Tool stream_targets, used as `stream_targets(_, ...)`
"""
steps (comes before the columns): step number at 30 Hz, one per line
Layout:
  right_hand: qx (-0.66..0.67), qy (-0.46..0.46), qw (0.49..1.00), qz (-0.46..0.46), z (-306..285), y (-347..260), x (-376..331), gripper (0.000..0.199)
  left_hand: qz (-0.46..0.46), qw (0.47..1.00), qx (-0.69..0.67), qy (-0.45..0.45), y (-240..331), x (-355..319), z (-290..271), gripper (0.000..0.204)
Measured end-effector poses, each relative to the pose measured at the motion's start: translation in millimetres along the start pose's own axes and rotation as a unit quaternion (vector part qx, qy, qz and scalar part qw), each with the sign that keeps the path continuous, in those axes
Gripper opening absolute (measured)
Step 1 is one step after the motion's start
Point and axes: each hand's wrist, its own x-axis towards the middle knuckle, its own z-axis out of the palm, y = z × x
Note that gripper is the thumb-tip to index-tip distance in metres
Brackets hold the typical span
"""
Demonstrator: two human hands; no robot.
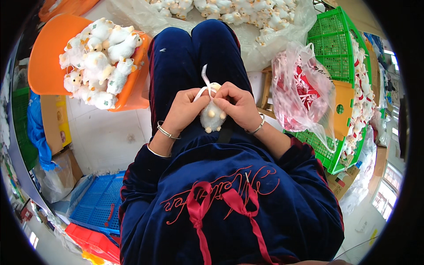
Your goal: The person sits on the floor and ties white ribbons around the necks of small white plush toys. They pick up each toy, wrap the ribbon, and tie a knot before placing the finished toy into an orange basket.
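Forearms (274,141): angled inward
Left hand (187,108): curled, white ribbon (205,76) pinched
Right hand (240,104): curled beside, ribbon pinched at plush toy's (212,118) neck

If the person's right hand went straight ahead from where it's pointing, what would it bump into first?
The right hand would probably meet the white ribbon at the plush toy, then the left hand; exact depth is unclear.
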Motion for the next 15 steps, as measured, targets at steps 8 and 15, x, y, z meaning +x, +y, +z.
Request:
stream_targets(8, -0.022, -0.006, 1.0, -0.005, -3.6, -3.3, 11.9, 0.014, 0.046, 0.983, 0.179, 0.005, 2.4, 4.6, 4.7, 0.015)
stream_targets(15, 0.064, -0.047, 0.994, 0.08, -23.2, -7.5, 20.5, 0.022, 0.16, 0.969, 0.181, 0.051, -5.2, 7.6, 13.9, 0.012)
